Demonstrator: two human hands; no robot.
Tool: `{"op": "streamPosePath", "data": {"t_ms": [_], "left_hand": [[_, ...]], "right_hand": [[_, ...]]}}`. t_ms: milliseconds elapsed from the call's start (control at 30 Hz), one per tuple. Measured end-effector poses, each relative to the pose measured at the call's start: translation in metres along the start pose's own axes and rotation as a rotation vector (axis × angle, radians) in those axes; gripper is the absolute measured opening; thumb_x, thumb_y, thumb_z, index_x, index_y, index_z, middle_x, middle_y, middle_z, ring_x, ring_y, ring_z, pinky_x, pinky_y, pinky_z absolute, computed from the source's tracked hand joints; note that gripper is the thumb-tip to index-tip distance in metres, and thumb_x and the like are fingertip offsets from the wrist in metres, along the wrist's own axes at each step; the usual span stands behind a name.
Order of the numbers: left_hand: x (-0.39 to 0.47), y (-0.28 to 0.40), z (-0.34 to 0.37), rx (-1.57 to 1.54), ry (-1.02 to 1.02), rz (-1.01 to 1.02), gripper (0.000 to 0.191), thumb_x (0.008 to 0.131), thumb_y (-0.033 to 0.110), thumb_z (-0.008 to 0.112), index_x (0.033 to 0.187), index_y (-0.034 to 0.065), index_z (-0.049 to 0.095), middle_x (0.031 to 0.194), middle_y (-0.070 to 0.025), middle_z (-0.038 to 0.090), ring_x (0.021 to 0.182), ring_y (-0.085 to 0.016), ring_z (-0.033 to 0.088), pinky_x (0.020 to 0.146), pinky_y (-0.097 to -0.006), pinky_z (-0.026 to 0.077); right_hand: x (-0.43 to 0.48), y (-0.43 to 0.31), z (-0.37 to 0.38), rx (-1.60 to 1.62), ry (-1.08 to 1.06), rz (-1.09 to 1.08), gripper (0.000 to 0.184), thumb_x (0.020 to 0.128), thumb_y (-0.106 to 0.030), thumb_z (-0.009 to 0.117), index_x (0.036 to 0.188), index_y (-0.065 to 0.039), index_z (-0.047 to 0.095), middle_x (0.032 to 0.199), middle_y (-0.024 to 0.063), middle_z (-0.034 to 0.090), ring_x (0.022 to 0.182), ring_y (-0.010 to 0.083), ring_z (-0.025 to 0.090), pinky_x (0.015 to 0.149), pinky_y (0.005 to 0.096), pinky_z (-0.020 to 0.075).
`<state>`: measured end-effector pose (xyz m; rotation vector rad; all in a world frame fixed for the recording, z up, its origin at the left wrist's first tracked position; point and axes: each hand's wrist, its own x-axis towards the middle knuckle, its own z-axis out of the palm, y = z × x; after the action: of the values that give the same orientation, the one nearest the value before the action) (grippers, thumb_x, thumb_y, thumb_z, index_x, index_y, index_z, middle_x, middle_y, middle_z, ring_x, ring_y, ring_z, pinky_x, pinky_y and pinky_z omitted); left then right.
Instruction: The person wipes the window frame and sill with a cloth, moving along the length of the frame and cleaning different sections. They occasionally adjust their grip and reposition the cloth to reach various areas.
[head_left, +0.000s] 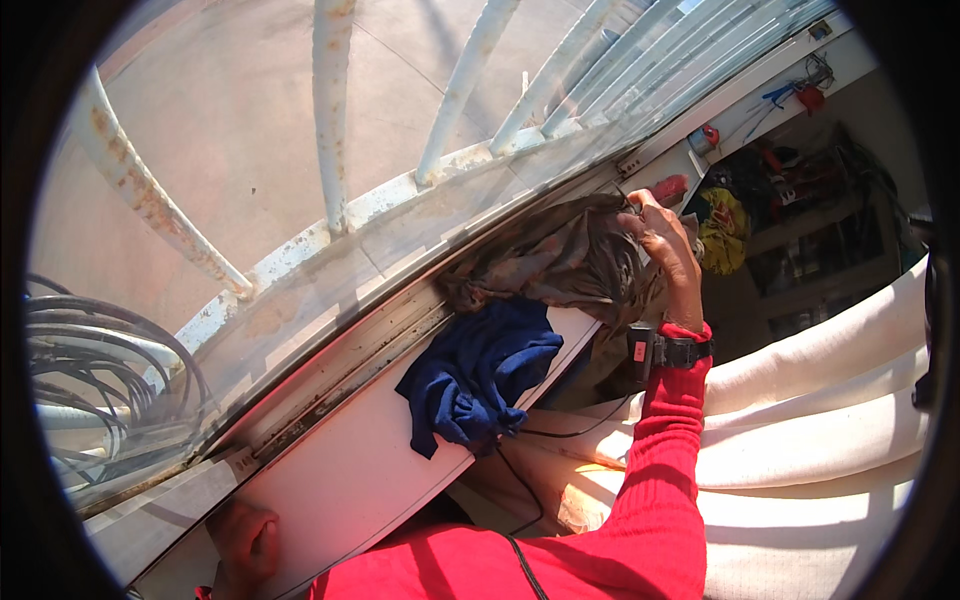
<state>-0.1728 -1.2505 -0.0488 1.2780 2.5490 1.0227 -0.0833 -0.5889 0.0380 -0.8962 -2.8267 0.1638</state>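
Note:
My right hand (656, 231) is at the far end of the white window sill (330, 465), its fingers curled by the edge of a crumpled brown cloth (570, 251). A thin dark piece shows at the fingertips; whether the hand grips it or the cloth I cannot tell. Just past the knuckles lies a reddish brush or pad (670, 189). A bunched navy blue cloth (476, 371) rests on the sill beside the brown one. Low at the left, my left hand (251, 541) sits loosely curled on the sill, partly in shadow, with nothing seen in it.
A dirty sliding-window track (352, 390) runs along the glass. Outside stand rusty white bars (330, 112) and coiled black cable (105, 345). A tape roll (703, 139) and wires (787, 94) lie on the far ledge. A cream curtain (810, 450) hangs at my right; a thin cord (529, 487) dangles.

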Motion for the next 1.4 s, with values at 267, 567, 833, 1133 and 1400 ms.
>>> {"op": "streamPosePath", "data": {"t_ms": [267, 567, 833, 1133, 1400], "left_hand": [[0.000, -0.002, 0.002, -0.019, 0.034, 0.016, 0.004, 0.076, 0.004, 0.067, 0.079, 0.0073, 0.067, 0.070, -0.0082, 0.056, 0.061, -0.028, 0.055, 0.059, -0.0390, 0.039], [0.001, 0.000, 0.001, -0.019, 0.047, 0.022, 0.006, 0.075, 0.003, 0.067, 0.080, 0.0070, 0.068, 0.069, -0.0079, 0.057, 0.061, -0.027, 0.055, 0.058, -0.0382, 0.040], [0.004, 0.002, -0.005, -0.054, -0.006, 0.041, 0.010, 0.078, 0.000, 0.067, 0.086, 0.0053, 0.068, 0.071, -0.0085, 0.061, 0.062, -0.026, 0.057, 0.056, -0.0368, 0.043], [0.007, 0.001, -0.004, -0.091, 0.015, 0.090, 0.010, 0.078, -0.001, 0.068, 0.087, 0.0050, 0.068, 0.075, -0.0094, 0.064, 0.064, -0.026, 0.060, 0.059, -0.0363, 0.047], [0.009, 0.005, -0.006, -0.126, 0.022, 0.075, 0.009, 0.079, 0.000, 0.069, 0.087, 0.0044, 0.068, 0.069, -0.0090, 0.058, 0.057, -0.025, 0.059, 0.052, -0.0361, 0.045]], "right_hand": [[-0.009, -0.017, -0.012, -0.105, 0.115, -0.125, 0.018, 0.085, -0.008, 0.063, 0.101, -0.006, 0.071, 0.091, 0.0139, 0.069, 0.086, 0.0320, 0.069, 0.073, 0.0375, 0.0517], [0.057, -0.045, 0.008, -0.878, -0.114, -0.387, 0.013, 0.076, -0.009, 0.066, 0.084, -0.011, 0.076, 0.089, 0.0142, 0.073, 0.088, 0.0314, 0.072, 0.075, 0.0409, 0.0580], [0.068, -0.058, 0.017, -0.953, -0.170, -0.531, 0.008, 0.074, -0.013, 0.069, 0.077, -0.010, 0.077, 0.082, 0.0134, 0.073, 0.084, 0.0284, 0.073, 0.073, 0.0393, 0.0572], [0.046, -0.096, 0.013, -0.806, -0.227, -0.754, 0.010, 0.072, -0.014, 0.068, 0.074, -0.008, 0.076, 0.077, 0.0150, 0.071, 0.082, 0.0306, 0.071, 0.072, 0.0400, 0.0551], [0.002, -0.155, 0.003, -0.603, -0.252, -0.881, 0.003, 0.066, -0.010, 0.067, 0.068, -0.010, 0.068, 0.074, 0.0102, 0.068, 0.081, 0.0306, 0.070, 0.067, 0.0417, 0.0541]]}}
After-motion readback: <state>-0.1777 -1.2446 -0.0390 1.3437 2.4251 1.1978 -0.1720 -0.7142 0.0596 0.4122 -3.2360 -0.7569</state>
